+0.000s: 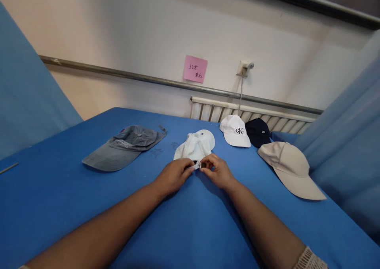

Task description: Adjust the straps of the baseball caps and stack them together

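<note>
Fastening or adjusting the back strap seems to be the step in hand, judging by where both grips meet. The pale, off-white fabric cap with a curved brim (194,147) sits near the middle of the blue-covered worktop (184,225), its brim pointing away and its rear towards the person. The left hand (173,176) is closed in a pinch on the narrow, whitish strap (196,166); the right hand (219,171) pinches a small, dark piece (203,165) at the strap's other side, possibly part of the closure, though it is too small to be sure. Whether the strap is already threaded cannot be told.

The next move, I judge, calls for one grip steadying the closure while the other guides or draws the strap, without crumpling the soft crown. To the left lies a faded grey fabric cap with a long brim (124,148), its own strap end loose behind it; to the right, well apart, rests a smooth beige fabric cap (289,168).
</note>
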Available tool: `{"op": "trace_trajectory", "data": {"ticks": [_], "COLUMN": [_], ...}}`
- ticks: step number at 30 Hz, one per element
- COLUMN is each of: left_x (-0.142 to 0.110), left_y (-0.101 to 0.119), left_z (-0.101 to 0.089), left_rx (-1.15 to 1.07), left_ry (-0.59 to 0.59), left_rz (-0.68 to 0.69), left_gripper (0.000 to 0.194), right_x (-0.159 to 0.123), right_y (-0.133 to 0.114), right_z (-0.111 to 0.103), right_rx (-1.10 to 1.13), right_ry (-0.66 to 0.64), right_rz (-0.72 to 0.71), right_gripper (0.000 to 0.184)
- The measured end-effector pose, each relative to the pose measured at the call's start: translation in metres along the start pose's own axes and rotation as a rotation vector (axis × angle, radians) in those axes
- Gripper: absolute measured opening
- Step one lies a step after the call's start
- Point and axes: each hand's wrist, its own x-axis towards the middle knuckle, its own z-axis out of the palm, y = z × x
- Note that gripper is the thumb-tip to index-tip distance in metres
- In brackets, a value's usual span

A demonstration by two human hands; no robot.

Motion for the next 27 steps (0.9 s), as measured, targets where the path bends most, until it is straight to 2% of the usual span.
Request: {"op": "trace_trajectory", "data": {"ticks": [4,8,27], "left_x": [0.001,0.002,0.0], "left_y": [-0.004,-0.007,0.0], "left_z": [-0.003,0.001,-0.004], "left_rx": [-0.199,-0.311,-0.096], "left_ry": [0.048,0.036,-0.021], "left_rz": [-0.098,-0.139,-0.126], "left_gripper": [0.027,0.023,0.023], "right_x": [-0.001,-0.001,-0.002], "right_y": [-0.004,-0.008,-0.016], "right_z": [0.002,0.004,0.005], "right_rx": [0.038,0.035,-0.039], "right_ry": [0.002,-0.013,-0.081], "right_rz": [0.016,0.002,-0.08], "right_gripper": [0.016,0.017,0.019]}}
